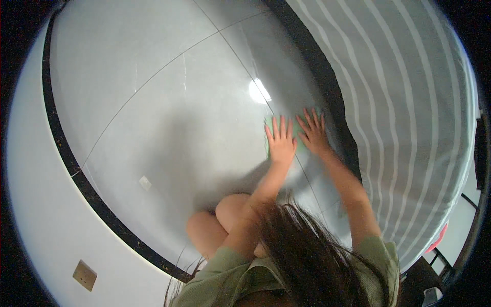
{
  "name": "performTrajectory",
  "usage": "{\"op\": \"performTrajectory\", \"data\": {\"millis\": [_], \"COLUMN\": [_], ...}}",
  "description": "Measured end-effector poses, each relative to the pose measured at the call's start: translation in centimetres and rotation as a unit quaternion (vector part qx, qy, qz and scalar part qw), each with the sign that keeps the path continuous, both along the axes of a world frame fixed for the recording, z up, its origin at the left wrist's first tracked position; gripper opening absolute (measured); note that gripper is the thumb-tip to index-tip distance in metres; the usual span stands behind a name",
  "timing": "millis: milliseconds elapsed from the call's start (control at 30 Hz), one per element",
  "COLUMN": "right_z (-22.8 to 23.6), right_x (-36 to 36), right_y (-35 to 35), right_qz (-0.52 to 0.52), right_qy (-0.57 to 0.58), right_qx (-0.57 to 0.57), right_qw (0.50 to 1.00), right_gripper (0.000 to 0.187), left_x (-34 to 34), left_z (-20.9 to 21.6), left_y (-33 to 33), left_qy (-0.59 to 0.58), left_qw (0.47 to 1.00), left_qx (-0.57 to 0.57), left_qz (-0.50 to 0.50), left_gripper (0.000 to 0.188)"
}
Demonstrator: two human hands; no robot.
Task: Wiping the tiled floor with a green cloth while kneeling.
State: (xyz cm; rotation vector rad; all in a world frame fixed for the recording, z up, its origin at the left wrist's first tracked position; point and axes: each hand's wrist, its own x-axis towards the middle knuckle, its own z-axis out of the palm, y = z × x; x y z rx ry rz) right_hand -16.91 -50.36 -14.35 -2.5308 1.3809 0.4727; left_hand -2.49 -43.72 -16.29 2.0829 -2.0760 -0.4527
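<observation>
A light green cloth [300,143] lies flat on the glossy tiled floor, mostly covered by my hands. My left hand [281,141] presses on its left part, palm down with the fingers stretched out. On its right part rests my right hand [313,134], also flat, with its fingers spread. Both forearms reach forward from the lower edge. The cloth shows between the two hands and along the outer side of the left one.
A bed with a grey-and-white striped cover [399,102] stands along the right, its dark base [317,56] close beside my right hand. To the left runs a black skirting [110,217] under a white wall with a socket [85,276]. Light reflects off the floor tiles [169,97].
</observation>
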Motion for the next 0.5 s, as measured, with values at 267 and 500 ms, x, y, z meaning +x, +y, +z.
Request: {"op": "performTrajectory", "data": {"millis": [267, 500], "right_z": [-3.5, -3.6], "right_x": [18.9, 25.7], "right_y": [-16.3, -18.1], "right_qz": [0.089, 0.012], "right_qy": [-0.168, -0.184], "right_qx": [-0.142, -0.156], "right_qw": [0.971, 0.97], "right_gripper": [0.055, 0.053], "left_x": [18.3, 24.0], "left_z": [-2.4, -2.3], "left_y": [-15.4, -18.1], "left_qy": [-0.054, -0.073], "left_qw": [0.987, 0.978], "left_qx": [-0.109, -0.164], "left_qz": [0.107, 0.105], "left_gripper": [0.063, 0.058]}}
